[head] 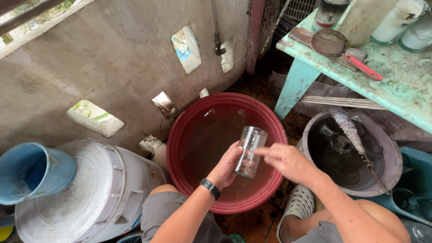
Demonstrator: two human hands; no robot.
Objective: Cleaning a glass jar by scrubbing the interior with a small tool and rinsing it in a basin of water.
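My left hand (227, 165), with a dark band on its wrist, grips a clear drinking glass (249, 150) and holds it tilted over a red basin (180, 139) filled with water. My right hand (288, 162) sits just to the right of the glass, fingers spread, its fingertips touching or nearly touching the glass's side. It holds nothing. My knees and a grey slipper (298, 204) show below the basin.
A grey basin (391, 171) at right holds dark water, several glasses and a brush. A worn green table (405, 85) above it carries a red-handled strainer (337, 45) and jars. A white lidded drum (90, 189) and blue bucket (33, 173) stand at left, by a concrete wall.
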